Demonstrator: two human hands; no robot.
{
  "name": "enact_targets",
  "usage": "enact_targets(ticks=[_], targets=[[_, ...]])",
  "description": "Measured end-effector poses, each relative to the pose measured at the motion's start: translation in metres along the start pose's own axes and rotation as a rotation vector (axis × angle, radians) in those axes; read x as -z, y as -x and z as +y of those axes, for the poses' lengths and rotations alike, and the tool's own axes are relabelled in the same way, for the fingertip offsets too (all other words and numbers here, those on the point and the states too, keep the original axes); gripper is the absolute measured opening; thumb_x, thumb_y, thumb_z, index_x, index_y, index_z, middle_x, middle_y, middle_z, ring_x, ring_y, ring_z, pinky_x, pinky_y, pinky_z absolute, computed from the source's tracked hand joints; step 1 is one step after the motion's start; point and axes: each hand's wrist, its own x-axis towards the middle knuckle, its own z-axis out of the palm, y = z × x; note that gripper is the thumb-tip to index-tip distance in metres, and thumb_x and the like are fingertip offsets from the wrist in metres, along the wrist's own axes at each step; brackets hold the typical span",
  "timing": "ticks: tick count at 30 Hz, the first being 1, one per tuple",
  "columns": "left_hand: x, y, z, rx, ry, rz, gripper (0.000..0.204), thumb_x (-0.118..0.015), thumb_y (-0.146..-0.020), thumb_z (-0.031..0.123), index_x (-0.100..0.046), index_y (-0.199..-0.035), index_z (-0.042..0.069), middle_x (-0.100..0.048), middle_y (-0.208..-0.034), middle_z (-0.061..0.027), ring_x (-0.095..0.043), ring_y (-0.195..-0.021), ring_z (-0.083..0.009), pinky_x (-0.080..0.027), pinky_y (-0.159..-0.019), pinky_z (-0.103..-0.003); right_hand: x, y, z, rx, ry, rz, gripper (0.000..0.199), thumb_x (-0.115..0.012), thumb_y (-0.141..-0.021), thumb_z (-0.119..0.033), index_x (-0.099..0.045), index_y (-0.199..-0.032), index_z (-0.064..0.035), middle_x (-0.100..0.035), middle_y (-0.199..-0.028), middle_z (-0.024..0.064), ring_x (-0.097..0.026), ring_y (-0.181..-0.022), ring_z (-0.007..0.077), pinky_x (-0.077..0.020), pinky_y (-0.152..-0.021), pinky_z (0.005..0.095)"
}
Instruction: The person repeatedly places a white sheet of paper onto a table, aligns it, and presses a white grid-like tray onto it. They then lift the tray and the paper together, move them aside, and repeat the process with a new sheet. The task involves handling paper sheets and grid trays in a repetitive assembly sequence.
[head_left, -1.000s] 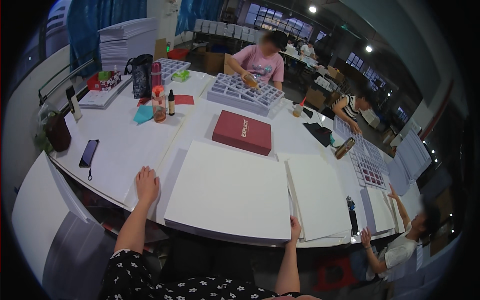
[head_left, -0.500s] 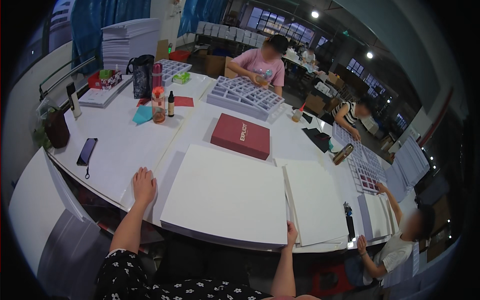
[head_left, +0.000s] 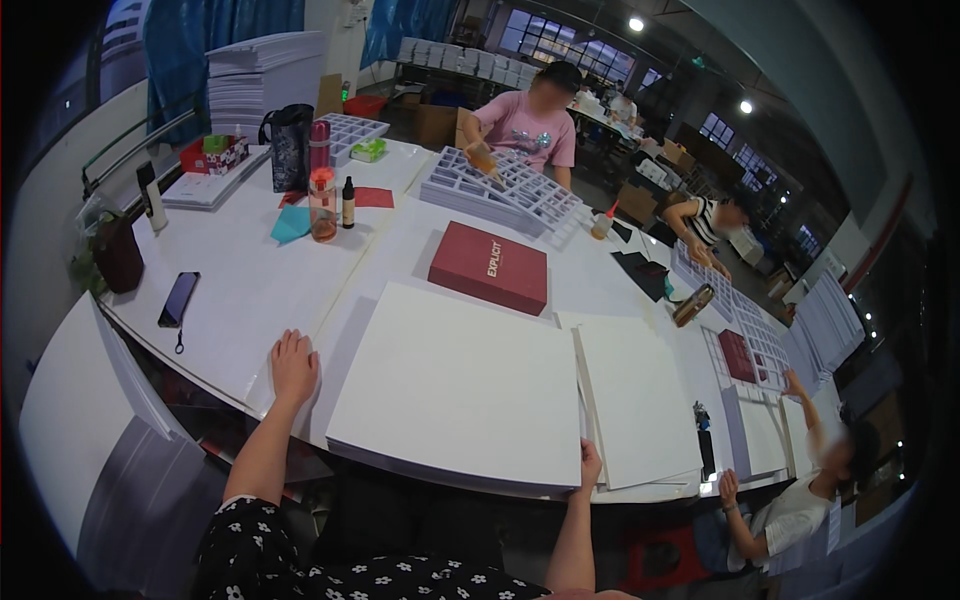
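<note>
A thick stack of large white boards (head_left: 455, 385) lies at the table's near edge in front of me. My left hand (head_left: 295, 366) rests flat on the white tabletop just left of the stack, its fingers outstretched, holding nothing. At the stack's lower right corner, my right hand (head_left: 590, 466) has its fingers curled against the edge of the boards; its fingertips are partly hidden. A red lidded box (head_left: 490, 267) sits just beyond the stack. To the right lies a second pile of white sheets (head_left: 640, 405).
A phone (head_left: 179, 299), drink bottle (head_left: 322, 207) and dark bag (head_left: 288, 150) stand left. Across the table a person in pink (head_left: 525, 130) works over white divided trays (head_left: 500, 190). Two co-workers sit right, near white grids (head_left: 760, 340). More boards (head_left: 90, 390) lean at far left.
My hands stay in place; the view shifts slightly. The person in pink has raised and tilted a bottle over the trays. At right, a co-worker's grid has moved, showing more of a red box.
</note>
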Motion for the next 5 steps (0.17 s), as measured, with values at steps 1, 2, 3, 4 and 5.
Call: enact_targets(ticks=[1,2,3,4,5], targets=[[-0.0001,-0.0003,-0.0009,0.005,-0.002,-0.005,0.038,-0.063,-0.089,0.019,-0.057,-0.121,0.0,-0.053,-0.138,-0.0207,-0.041,-0.136,-0.0353,-0.029,-0.114,-0.049,-0.0022,0.0002,-0.0015,0.0,-0.006,0.005,0.019,-0.057,-0.1,-0.01,-0.066,-0.109,0.004,-0.069,-0.091,0.0049,-0.063,-0.08,0.0095,-0.051,-0.073,0.0239],[-0.0004,0.0003,-0.0013,0.009,-0.004,-0.01,0.038,-0.062,-0.089,0.02,-0.057,-0.122,0.001,-0.052,-0.138,-0.0206,-0.041,-0.137,-0.0354,-0.029,-0.115,-0.049,-0.0039,0.0005,-0.0033,-0.025,-0.036,0.009,0.02,-0.058,-0.1,-0.011,-0.066,-0.11,0.0039,-0.069,-0.092,0.0048,-0.063,-0.08,0.0096,-0.0511,-0.073,0.024],[-0.0007,-0.0002,-0.0017,0.014,-0.006,-0.015,0.039,-0.062,-0.09,0.021,-0.057,-0.123,0.001,-0.052,-0.139,-0.0204,-0.041,-0.137,-0.0354,-0.029,-0.115,-0.05,-0.0046,0.001,-0.0054,-0.05,-0.065,0.013,0.02,-0.058,-0.1,-0.011,-0.066,-0.11,0.0038,-0.069,-0.092,0.0047,-0.063,-0.081,0.0096,-0.0512,-0.073,0.0241],[-0.0002,0.0007,-0.0027,0.011,0.003,-0.019,0.04,-0.063,-0.089,0.02,-0.057,-0.124,0.001,-0.051,-0.14,-0.0204,-0.04,-0.137,-0.0358,-0.028,-0.115,-0.049,-0.0049,0.0049,-0.0069,-0.083,-0.093,0.015,0.02,-0.059,-0.1,-0.012,-0.066,-0.11,0.0037,-0.07,-0.093,0.0046,-0.063,-0.081,0.0097,-0.0513,-0.073,0.0242],[0.0,0.0005,-0.0035,0.008,0.012,-0.024,0.04,-0.064,-0.089,0.02,-0.056,-0.124,0.002,-0.051,-0.14,-0.0204,-0.039,-0.138,-0.0361,-0.028,-0.115,-0.049,-0.0069,0.0084,-0.0079,-0.091,-0.094,0.015,0.02,-0.059,-0.1,-0.012,-0.066,-0.11,0.0037,-0.07,-0.093,0.0046,-0.063,-0.081,0.0097,-0.0513,-0.073,0.0242]])
